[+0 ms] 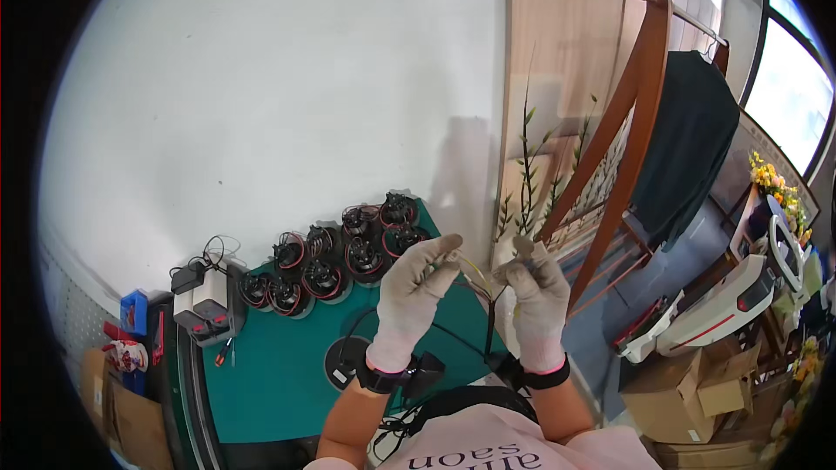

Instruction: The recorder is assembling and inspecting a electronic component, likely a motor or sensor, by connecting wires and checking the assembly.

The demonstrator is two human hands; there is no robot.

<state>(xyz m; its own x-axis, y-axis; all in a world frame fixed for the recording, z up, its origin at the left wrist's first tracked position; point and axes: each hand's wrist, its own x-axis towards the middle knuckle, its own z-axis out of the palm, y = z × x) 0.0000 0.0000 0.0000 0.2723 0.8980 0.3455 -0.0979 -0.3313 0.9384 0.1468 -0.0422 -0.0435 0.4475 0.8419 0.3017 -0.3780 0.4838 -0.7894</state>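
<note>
Both my hands wear pale grey work gloves and are raised over the right end of a green mat point(261, 383). My left hand point(413, 294) pinches the end of a thin yellowish wire point(473, 268). Facing it, my right hand point(535, 300) is closed on the split end of a black cable point(490, 331), where several thin wires fan out. From there the cable hangs down to the mat. Below my left hand lies a round, dark part with a pale label point(343, 364), partly hidden by my wrist.
Several round black units with red and black wires point(324, 277) crowd the mat's back edge. To their left stand white and grey boxes with cords point(207, 305), near a screwdriver point(224, 352). At right are a wooden clothes rack point(640, 122) and open cardboard boxes point(670, 396).
</note>
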